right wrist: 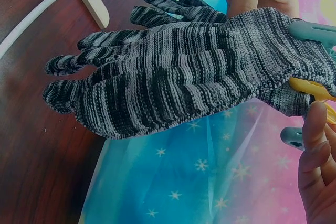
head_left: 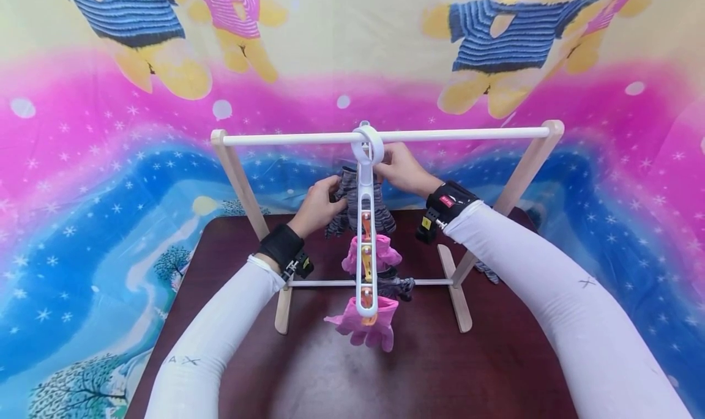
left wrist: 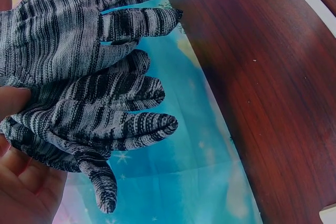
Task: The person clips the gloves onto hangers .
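Note:
Black-and-grey striped knit gloves [left wrist: 58, 40] hang at the far end of a white clip hanger [head_left: 366, 183]. My left hand [head_left: 319, 208] grips one of them near the cuff, thumb in front and fingers behind. Beside the cuffs, my right hand [head_left: 407, 169] pinches a yellow clip [right wrist: 310, 88]; part of its grip lies outside the right wrist view. Teal clips [right wrist: 315, 32] sit at the same cuffs. Nearer along the hanger hang a pink glove [head_left: 388, 254], a dark striped glove [head_left: 395, 286] and another pink glove [head_left: 380, 324].
The hanger's ring hooks over the white top bar [head_left: 468, 134] of a rack with wooden legs [head_left: 242, 180]. A lower white rod [head_left: 322, 282] joins the legs. Another striped glove [head_left: 487, 272] lies behind the right leg on the dark table [head_left: 330, 382]. A printed cloth [head_left: 82, 223] surrounds the table.

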Demonstrator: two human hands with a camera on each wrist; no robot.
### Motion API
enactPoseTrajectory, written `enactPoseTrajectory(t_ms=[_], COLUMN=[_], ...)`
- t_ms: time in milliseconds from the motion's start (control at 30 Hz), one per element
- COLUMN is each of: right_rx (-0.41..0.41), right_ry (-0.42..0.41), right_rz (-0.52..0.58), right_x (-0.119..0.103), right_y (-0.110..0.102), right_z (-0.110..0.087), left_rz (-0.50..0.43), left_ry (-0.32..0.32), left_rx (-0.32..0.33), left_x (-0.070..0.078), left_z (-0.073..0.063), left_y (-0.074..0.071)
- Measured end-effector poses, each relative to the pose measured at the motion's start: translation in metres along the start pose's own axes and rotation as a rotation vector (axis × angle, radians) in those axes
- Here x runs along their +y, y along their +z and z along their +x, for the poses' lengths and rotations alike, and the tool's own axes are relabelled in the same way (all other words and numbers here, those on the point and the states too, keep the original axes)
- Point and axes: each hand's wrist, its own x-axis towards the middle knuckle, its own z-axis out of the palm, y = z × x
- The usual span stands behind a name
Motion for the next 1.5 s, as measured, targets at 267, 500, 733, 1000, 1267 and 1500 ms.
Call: enactPoseTrajectory(t_ms=[267,500,733,1000,1267,1500], right_rx=[0.032,0.047,0.05,0.044,0.049,0.057], right_ry=[0.029,0.02,0.008,-0.022,0.059,0.075], right_rz=[0.006,-0.001,0.018,0.065,0.067,0.046], right_x=[0.034,0.039,0.039,0.045,0.05,0.056], right_y=[0.005,0.005,0.003,-0.001,-0.007,-0.011], right_z=[0.016,0.016,0.016,0.014,0.008,0.001], left_rz=[-0.006,0.001,0.029,0.053,0.053,0.026], left_ry=[-0.028,-0.042,-0.049,-0.073,-0.046,-0.047], left_rx=[-0.013,-0.03,-0.032,-0.016,0.026,0.034], left_x=[0.002,0.002,0.001,0.0,-0.003,-0.004], left_z=[-0.001,-0.004,-0.006,-0.01,-0.01,-0.014], left_y=[-0.003,-0.004,-0.008,-0.012,-0.012,-0.016])
